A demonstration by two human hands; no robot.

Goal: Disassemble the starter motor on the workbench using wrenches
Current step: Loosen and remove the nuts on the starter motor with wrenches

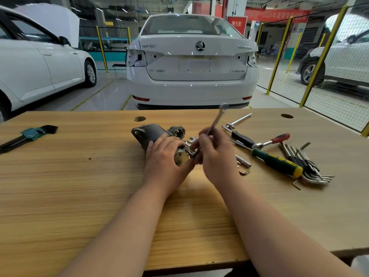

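Left hand (165, 154) grips starter motor (153, 134); right hand (215, 154) holds wrench (216, 118)

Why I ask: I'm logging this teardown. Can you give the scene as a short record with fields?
place: wooden workbench, white car behind it
left hand: grips the starter motor lying on the bench
right hand: holds a wrench, lower end at the motor's near end, shaft angled up, blurred
left of motor: hex key set in a green holder
right of motor: ratchet, screwdriver, loose hex keys
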